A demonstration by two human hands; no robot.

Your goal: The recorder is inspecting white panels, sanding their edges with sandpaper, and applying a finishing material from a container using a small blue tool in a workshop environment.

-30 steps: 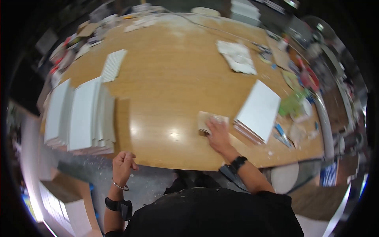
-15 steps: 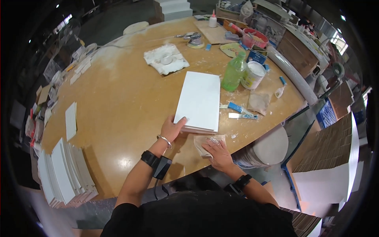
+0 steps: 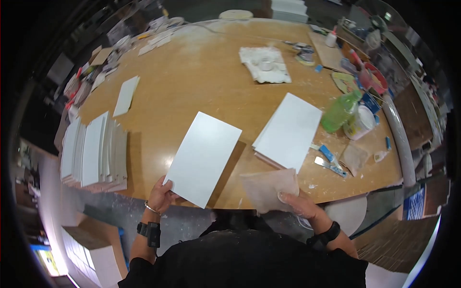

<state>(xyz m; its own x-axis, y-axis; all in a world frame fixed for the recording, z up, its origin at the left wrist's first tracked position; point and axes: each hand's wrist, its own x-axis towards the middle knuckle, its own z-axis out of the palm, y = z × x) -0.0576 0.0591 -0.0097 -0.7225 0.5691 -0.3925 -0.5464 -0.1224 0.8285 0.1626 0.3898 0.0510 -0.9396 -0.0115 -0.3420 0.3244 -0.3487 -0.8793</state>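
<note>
Clear of the stack (image 3: 290, 132), the left grip (image 3: 161, 195) now holds a panel (image 3: 205, 158).

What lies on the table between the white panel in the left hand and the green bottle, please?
In the head view, a stack of white panels lies between the held panel and the green bottle.

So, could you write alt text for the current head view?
A person's left hand holds a white panel over a wood-coloured table while the right hand grips a beige sheet. A panel stack sits at left, a smaller stack and green bottle at right.
</note>
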